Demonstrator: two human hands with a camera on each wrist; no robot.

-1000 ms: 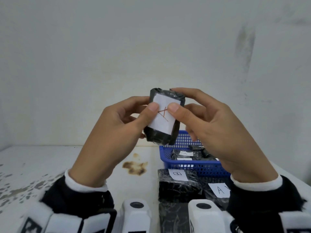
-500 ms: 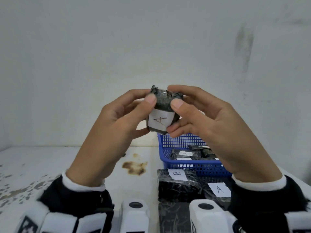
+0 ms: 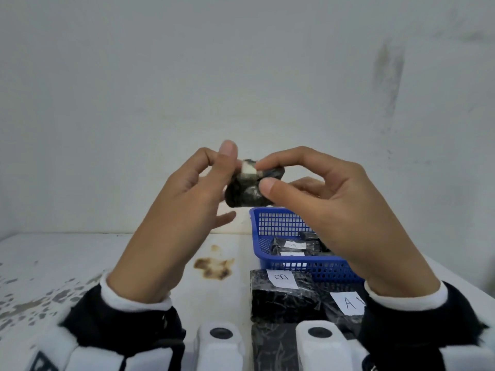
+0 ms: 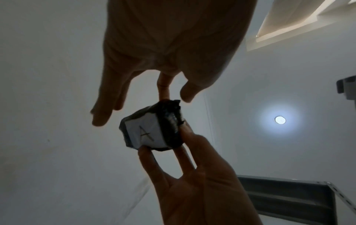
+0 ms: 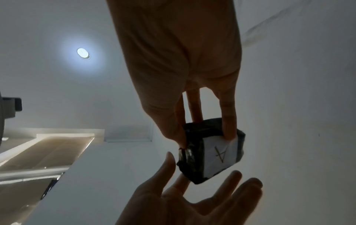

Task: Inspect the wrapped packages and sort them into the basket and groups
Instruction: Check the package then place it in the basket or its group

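Left hand (image 3: 171,223) up in front of the wall, fingers relaxed and spread, holding nothing; thumb tip sits just beside the held package (image 3: 251,188) at its 9 o'clock. Whether a left finger touches the package, cannot tell from the head view. The package is black-wrapped, in mid-air above the worktop (image 3: 80,263), at about 11 o'clock from the blue basket (image 3: 308,266). Right hand (image 3: 329,210) at the package's 3 o'clock pinches it, index finger on top, thumb on the near face.

On the worktop: brown stain (image 3: 214,266) at 9 o'clock of the basket. B package (image 3: 284,295) lies flat just in front of the basket, A package (image 3: 345,303) right beside it at 3 o'clock, partly behind the right sleeve. More wrapped packages (image 3: 294,249) inside the basket, one label reads A.

Head view shows only a sliver of the held package's white label. Left wrist view shows the label (image 4: 144,134) facing down, letter A, right fingers (image 4: 148,153) gripping its lower edge, left hand (image 4: 163,45) open above it. Right wrist view shows the same label (image 5: 219,155), with the left palm (image 5: 192,202) open below the package (image 5: 192,158), apart from it.
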